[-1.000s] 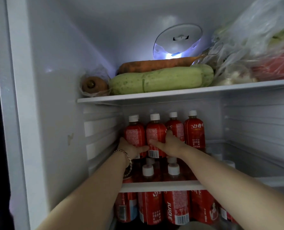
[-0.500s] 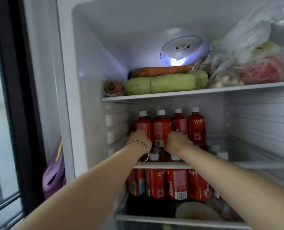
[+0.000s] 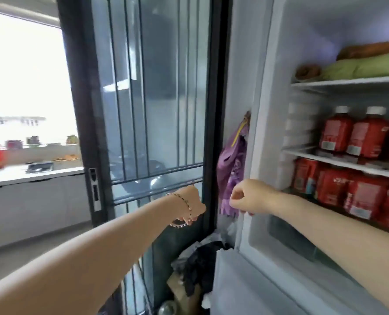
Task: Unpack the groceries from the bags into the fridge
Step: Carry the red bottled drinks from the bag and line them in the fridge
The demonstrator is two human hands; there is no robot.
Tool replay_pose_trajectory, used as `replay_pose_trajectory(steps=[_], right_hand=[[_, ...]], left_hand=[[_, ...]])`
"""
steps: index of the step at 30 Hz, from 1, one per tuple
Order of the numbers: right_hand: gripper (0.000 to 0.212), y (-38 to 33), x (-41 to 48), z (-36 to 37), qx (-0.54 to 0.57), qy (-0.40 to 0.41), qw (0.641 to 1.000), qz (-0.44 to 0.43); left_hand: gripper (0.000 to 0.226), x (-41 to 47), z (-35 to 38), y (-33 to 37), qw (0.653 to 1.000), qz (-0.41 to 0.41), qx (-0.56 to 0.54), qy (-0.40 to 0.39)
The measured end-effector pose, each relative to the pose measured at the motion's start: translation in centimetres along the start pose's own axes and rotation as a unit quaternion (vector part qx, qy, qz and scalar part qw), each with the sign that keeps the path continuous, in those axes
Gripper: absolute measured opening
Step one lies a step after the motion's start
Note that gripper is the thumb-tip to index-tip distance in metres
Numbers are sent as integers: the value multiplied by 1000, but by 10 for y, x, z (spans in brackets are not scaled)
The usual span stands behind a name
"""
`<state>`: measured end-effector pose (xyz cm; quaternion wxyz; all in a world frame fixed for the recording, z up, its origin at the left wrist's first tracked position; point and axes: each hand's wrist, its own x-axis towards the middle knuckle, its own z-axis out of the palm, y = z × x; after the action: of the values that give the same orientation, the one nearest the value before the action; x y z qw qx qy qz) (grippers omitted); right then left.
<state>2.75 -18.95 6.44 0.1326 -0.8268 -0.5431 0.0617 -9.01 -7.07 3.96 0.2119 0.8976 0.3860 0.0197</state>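
Observation:
The open fridge fills the right side, its white top shelf [image 3: 348, 82] carrying a green zucchini [image 3: 366, 65] and an orange carrot [image 3: 371, 50]. Red juice bottles [image 3: 337, 131] with white caps stand on the middle shelf, with more red bottles [image 3: 362, 196] on the shelf below. My left hand [image 3: 192, 204], with a bracelet at the wrist, hangs in front of the glass door with fingers loosely curled and empty. My right hand [image 3: 249, 197] hovers by the fridge's left front edge, loosely curled, holding nothing.
A dark-framed glass sliding door [image 3: 157, 110] stands left of the fridge. A purple bag [image 3: 232, 169] hangs in the gap between them. Crumpled dark and white bags [image 3: 200, 262] lie on the floor below. A kitchen counter [image 3: 29, 176] is at far left.
Both hands have let go of the red bottles and pulled back out of the fridge. My view has swung left, so the door and counter now show.

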Motion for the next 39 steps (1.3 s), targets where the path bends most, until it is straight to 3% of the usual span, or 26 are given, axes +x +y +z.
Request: replay_pose_trajectory(steps=[4,8,15,21,26,31,39], right_hand=[[24,-108,-14,66,-48,-101,986,-126],[18,-240,-62,134,-110,-116,945,-286],[28,-483,-219,260,-159,-112,825,-530],[30,-669,-406,343,-169,-132,697,-684],[28,-783,-553,391,-151,-178,625,-745],[27,-867,-679,420,-108,-198,540,-811],[31,-1006,-818,491,-101,-209,436,-870]], left_hand=[[12,-99,3,-118,989,-134,8,56],[18,-235,11,-230,958,-258,-17,124],[28,-521,46,-390,867,-471,-3,163],[27,-785,75,-455,747,-639,-15,184],[25,-957,99,-472,631,-743,-49,216],[22,-1082,129,-485,529,-807,-90,247],[24,-1230,150,-548,412,-861,-102,279]])
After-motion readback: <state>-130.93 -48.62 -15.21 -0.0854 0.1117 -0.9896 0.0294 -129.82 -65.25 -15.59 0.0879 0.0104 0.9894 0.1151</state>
